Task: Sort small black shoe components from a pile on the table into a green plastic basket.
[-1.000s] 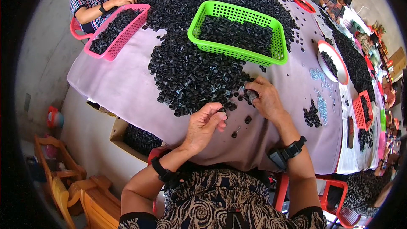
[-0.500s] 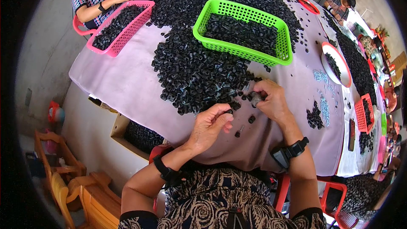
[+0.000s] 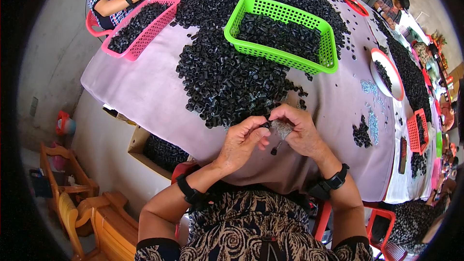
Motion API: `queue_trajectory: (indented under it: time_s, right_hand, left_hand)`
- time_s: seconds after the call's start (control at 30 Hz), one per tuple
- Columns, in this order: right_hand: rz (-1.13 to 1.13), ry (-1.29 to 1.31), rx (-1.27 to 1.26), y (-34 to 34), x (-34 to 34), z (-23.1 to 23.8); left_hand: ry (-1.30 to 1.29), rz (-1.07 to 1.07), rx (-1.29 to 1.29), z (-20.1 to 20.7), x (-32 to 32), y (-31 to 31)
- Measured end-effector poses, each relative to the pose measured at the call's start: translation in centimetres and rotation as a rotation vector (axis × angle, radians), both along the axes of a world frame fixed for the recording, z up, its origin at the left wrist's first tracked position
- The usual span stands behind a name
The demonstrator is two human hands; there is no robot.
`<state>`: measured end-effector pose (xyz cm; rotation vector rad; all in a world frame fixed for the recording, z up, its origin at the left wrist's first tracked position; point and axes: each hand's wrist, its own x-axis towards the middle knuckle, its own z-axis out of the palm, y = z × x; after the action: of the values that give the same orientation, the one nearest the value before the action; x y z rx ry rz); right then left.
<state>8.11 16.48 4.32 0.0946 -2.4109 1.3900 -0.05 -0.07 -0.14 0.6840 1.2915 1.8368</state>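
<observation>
Pinching small black part (image 3: 265, 125): left hand (image 3: 243, 141), over near edge of cloth-covered table (image 3: 140, 79). Right hand (image 3: 302, 131), gripping grey bundle, make-up unclear (image 3: 282, 129), now in from pile (image 3: 227, 75); fingertips meet, both hands at part.

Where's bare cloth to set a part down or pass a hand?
Left: a broad bare patch of pink cloth between the pink basket, the main black pile and the cloth's left edge. Right: a mostly bare strip between the right hand and the small black cluster. Crowded: the main black pile, just beyond the left hand.
</observation>
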Motion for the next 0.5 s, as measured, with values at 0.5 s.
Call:
queue_trajectory:
  time_s: [0.5]
  right_hand:
    - [0.012,-0.003,0.145,-1.02,0.24,0.90]
  left_hand:
    - [0.252,0.084,0.003,0.49,0.48,-0.11]
